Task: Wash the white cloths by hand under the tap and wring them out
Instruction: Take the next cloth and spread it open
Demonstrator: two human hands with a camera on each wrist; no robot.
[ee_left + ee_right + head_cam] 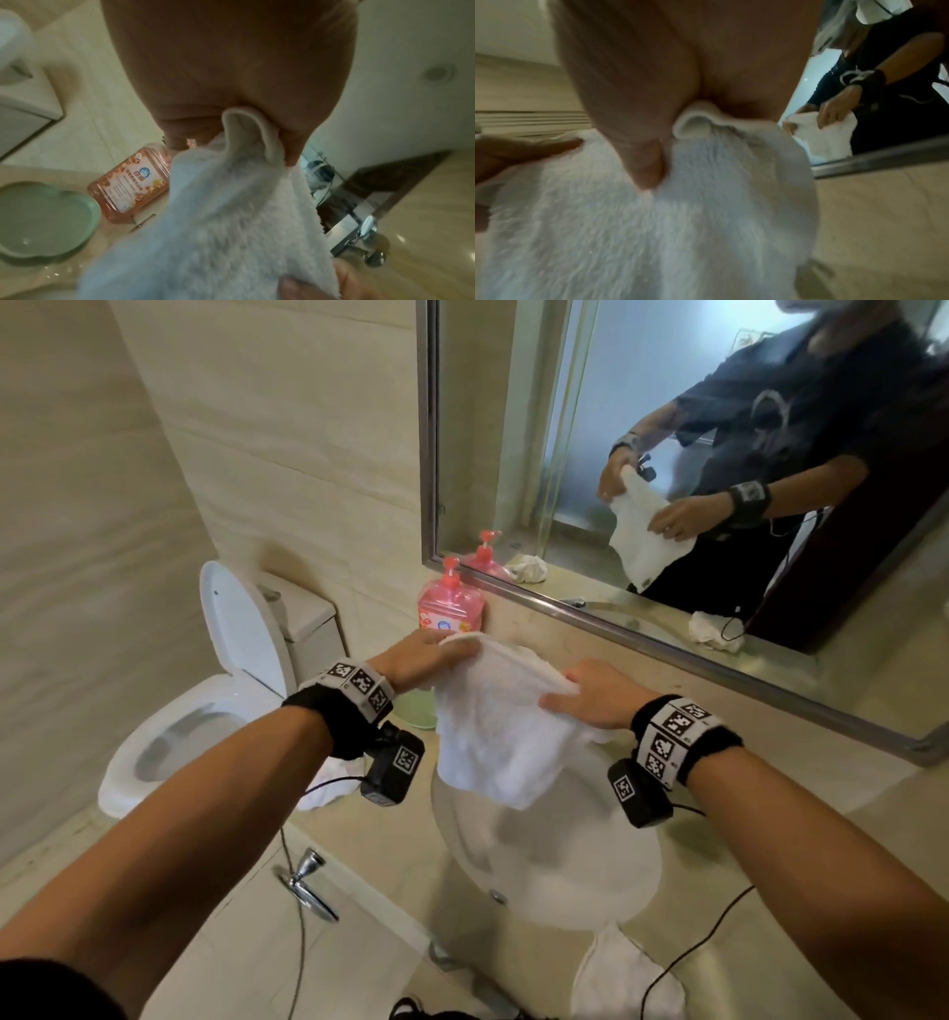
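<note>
You get even, soft indoor light in the head view, with straight lines bowed toward the edges and the wide wall mirror (719,480) showing a hazy, smeared reflection. Both wrist views look dimmer and blurred: the fluffy white terry cloth (218,233) fills them, soft-edged, and the left hand (231,60) sits dark and out of focus.

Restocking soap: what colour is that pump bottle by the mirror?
Pink, the plastic pump bottle has a red pump; clearest in the head view.

A home bathroom: toilet (215,690), basin (554,880), wall mirror (667,454), tiled walls.
</note>
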